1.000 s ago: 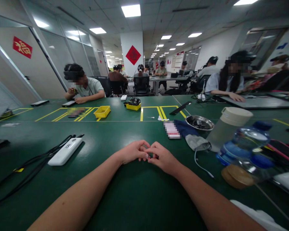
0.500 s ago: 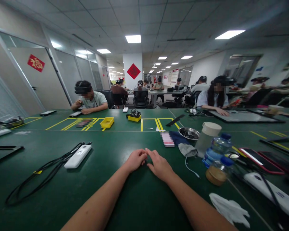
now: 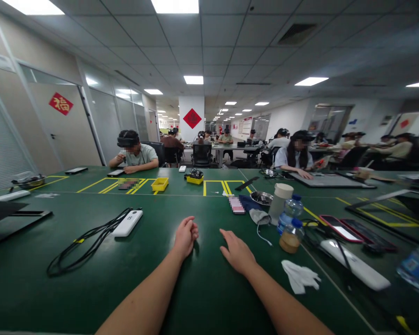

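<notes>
clearly, left hand (image 3: 185, 238) curls closed, palm hidden; right hand (image 3: 239, 251) spreads

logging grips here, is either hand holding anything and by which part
Cannot tell for the left hand: it is curled and could hide something small. The right hand is open, nothing visible in it.

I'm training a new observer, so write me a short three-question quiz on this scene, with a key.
1. True or false: the person's bare left hand and bare right hand are apart.
2. Where is the crumpled white fabric glove? A) left of both hands B) right of both hands C) inside the round steel bowl
3. Fill in: the clear plastic bottle of brown liquid has a ___ cap.

Key: 1. True; 2. B; 3. blue.
</notes>
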The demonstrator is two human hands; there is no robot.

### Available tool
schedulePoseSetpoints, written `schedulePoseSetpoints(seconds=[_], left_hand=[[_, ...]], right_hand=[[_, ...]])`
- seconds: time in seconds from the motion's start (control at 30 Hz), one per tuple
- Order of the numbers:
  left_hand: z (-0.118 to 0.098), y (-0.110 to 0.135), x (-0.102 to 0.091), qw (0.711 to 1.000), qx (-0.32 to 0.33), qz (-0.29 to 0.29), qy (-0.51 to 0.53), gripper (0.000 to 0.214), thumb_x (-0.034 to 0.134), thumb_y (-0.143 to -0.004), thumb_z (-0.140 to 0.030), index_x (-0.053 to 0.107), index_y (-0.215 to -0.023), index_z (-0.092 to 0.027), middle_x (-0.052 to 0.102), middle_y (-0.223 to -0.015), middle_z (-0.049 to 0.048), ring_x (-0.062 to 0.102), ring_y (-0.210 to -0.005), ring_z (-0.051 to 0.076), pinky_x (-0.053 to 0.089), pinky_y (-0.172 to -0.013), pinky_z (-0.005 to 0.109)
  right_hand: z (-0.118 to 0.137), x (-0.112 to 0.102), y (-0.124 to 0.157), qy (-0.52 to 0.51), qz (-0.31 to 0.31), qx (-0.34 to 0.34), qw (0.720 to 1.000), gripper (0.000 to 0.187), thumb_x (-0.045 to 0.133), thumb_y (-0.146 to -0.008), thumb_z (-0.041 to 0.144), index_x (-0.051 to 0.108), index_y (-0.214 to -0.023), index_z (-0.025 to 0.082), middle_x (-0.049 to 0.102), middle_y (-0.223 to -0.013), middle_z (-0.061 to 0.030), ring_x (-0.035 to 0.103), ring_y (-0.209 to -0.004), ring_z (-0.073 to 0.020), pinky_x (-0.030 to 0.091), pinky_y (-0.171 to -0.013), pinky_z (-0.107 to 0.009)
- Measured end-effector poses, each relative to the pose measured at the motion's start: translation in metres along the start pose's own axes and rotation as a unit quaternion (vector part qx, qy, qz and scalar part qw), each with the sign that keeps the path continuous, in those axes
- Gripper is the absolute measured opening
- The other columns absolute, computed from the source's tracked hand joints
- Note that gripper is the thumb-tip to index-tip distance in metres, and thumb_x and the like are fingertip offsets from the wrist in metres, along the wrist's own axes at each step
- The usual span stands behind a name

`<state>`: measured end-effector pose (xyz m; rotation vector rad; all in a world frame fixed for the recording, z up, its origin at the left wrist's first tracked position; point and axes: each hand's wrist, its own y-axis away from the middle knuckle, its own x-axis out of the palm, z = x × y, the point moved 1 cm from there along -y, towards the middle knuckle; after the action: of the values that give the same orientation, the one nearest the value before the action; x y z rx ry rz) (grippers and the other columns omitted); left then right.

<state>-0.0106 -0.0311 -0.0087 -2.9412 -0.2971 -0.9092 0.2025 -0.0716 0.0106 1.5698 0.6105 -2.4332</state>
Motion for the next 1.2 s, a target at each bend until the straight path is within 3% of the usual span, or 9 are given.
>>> schedulePoseSetpoints(seconds=[0.13,0.23,0.33,0.47,0.53,0.6,0.73,1.0,1.2], left_hand=[[-0.005,0.018,-0.011,0.996,0.02,-0.054,0.064,0.023,0.052,-0.08,-0.019,0.051,-0.103,-0.018,0.057,-0.07,0.0017,0.062,-0.063,0.014,0.049,-0.059,0.027],[-0.007,0.029,-0.015,0.995,0.061,-0.072,0.043,0.02,0.053,-0.077,-0.019,0.053,-0.097,-0.016,0.055,-0.066,-0.0001,0.053,-0.051,0.008,0.04,-0.049,0.019],[-0.006,0.04,-0.011,0.989,0.105,-0.063,-0.084,0.02,0.053,-0.077,-0.027,0.056,-0.093,-0.016,0.052,-0.059,-0.0036,0.041,-0.042,0.006,0.029,-0.043,0.018],[-0.001,0.05,0.006,0.923,0.199,-0.021,-0.329,0.02,0.052,-0.077,-0.033,0.06,-0.078,-0.016,0.054,-0.059,-0.001,0.051,-0.057,0.013,0.038,-0.058,0.024],[0.004,0.051,0.013,0.886,0.235,0.004,-0.399,0.021,0.048,-0.079,-0.034,0.061,-0.078,-0.017,0.06,-0.07,0.0021,0.055,-0.069,0.016,0.04,-0.067,0.027],[0.009,0.049,0.018,0.874,0.236,0.015,-0.424,0.021,0.045,-0.081,-0.032,0.06,-0.083,-0.017,0.063,-0.08,0.0039,0.057,-0.077,0.017,0.041,-0.074,0.028],[0.014,0.044,0.02,0.899,0.208,0.013,-0.386,0.024,0.043,-0.085,-0.034,0.057,-0.096,-0.018,0.062,-0.09,0.0057,0.057,-0.086,0.019,0.04,-0.081,0.029],[0.004,0.047,0.025,0.961,0.18,-0.016,-0.209,0.019,0.053,-0.083,-0.031,0.059,-0.097,-0.019,0.061,-0.098,0.0061,0.053,-0.097,0.017,0.037,-0.09,0.025],[0.015,0.057,0.039,0.993,0.064,-0.067,-0.074,0.035,0.046,-0.086,-0.045,0.048,-0.111,-0.02,0.054,-0.078,0.0002,0.052,-0.065,0.013,0.042,-0.063,0.023]], right_hand=[[0.006,-0.004,0.021,0.015,0.003,0.018,1.0,0.057,0.046,-0.084,0.032,0.032,-0.139,0.028,0.045,-0.135,-0.0063,0.056,-0.106,-0.0231,0.039,-0.087,-0.033],[0.014,-0.003,0.034,0.041,-0.009,0.015,0.999,0.053,0.043,-0.085,0.031,0.037,-0.137,0.024,0.047,-0.133,-0.008,0.056,-0.105,-0.0236,0.039,-0.087,-0.033],[0.026,0.003,0.045,0.065,-0.032,0.008,0.997,0.047,0.042,-0.085,0.03,0.046,-0.131,0.02,0.052,-0.127,-0.0101,0.053,-0.111,-0.0243,0.036,-0.093,-0.033],[0.049,0.016,0.053,0.092,-0.066,0.025,0.993,0.043,0.042,-0.084,0.03,0.052,-0.124,0.02,0.056,-0.121,-0.0116,0.05,-0.114,-0.026,0.033,-0.096,-0.036],[0.06,0.023,0.052,0.096,-0.085,0.042,0.991,0.045,0.044,-0.082,0.032,0.052,-0.125,0.019,0.056,-0.121,-0.0132,0.048,-0.116,-0.0283,0.032,-0.098,-0.038],[0.069,0.028,0.048,0.08,-0.092,0.028,0.992,0.051,0.048,-0.08,0.034,0.047,-0.128,0.017,0.056,-0.119,-0.0139,0.048,-0.115,-0.0288,0.032,-0.097,-0.039],[0.083,0.032,0.031,0.049,-0.086,-0.023,0.995,0.057,0.05,-0.076,0.027,0.04,-0.131,0.017,0.056,-0.116,-0.0128,0.052,-0.108,-0.0258,0.037,-0.092,-0.035],[0.091,0.027,0.0,-0.006,-0.062,-0.034,0.997,0.03,0.036,-0.086,0.016,0.051,-0.111,0.019,0.063,-0.104,-0.008,0.058,-0.094,-0.0192,0.039,-0.079,-0.027],[0.089,0.024,0.003,-0.015,-0.102,0.005,0.995,0.028,0.033,-0.091,0.024,0.055,-0.107,0.023,0.063,-0.107,-0.0053,0.059,-0.09,-0.0178,0.038,-0.074,-0.027]])
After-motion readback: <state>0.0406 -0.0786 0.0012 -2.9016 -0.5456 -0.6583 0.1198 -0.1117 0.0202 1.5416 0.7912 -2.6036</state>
